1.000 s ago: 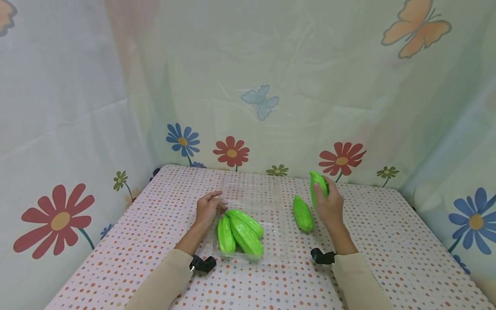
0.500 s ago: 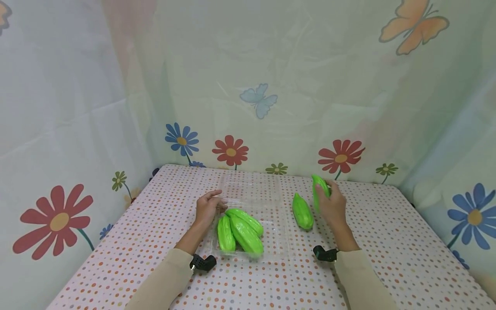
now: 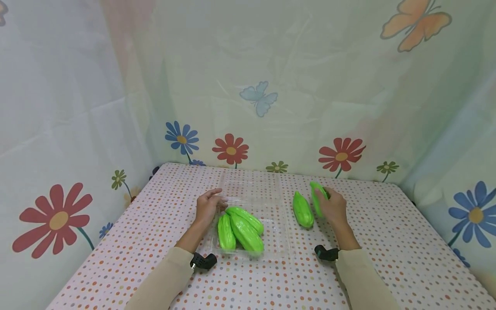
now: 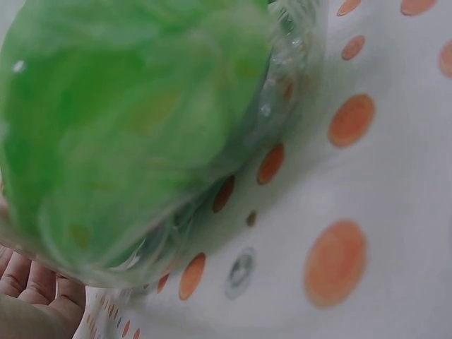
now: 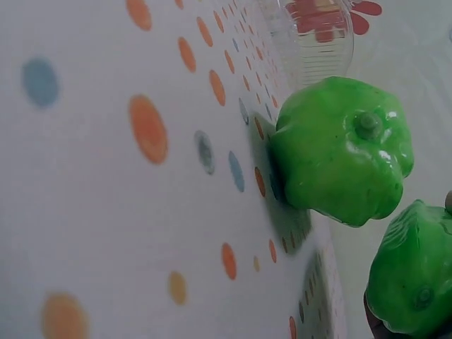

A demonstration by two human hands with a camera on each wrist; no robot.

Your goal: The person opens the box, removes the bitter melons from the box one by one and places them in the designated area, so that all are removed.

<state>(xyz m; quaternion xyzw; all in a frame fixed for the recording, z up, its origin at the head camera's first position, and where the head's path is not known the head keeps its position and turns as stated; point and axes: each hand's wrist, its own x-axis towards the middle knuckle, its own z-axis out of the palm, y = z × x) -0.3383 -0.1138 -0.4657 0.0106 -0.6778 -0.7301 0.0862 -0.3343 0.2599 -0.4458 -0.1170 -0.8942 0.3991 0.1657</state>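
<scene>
My right hand (image 3: 334, 206) grips a bright green, ridged bitter melon (image 3: 317, 199) low over the right side of the table, its tip pointing away. Just left of it another bitter melon (image 3: 303, 210) lies on the cloth; the right wrist view shows both stem ends close together. My left hand (image 3: 208, 209) holds the left edge of a clear plastic box (image 3: 276, 241), near its hinge, with the upper finger out straight and the others curled at the rim. Inside the box several bitter melons (image 3: 245, 232) lie fanned on the left. In the left wrist view, plastic and a blurred bitter melon (image 4: 127, 134) partly cover the fingers (image 4: 39, 282).
The box's clear lid (image 3: 249, 187) lies open toward the back. A dotted cloth (image 3: 248, 288) covers the table, whose back edge meets a hanging fabric backdrop (image 3: 294, 129) with flowers and butterflies. Black wrist cameras (image 3: 203, 261) sit at both sleeves.
My right hand has lowered toward the table with its bitter melon, which now tilts more beside the one on the cloth. My left hand and the box have stayed put.
</scene>
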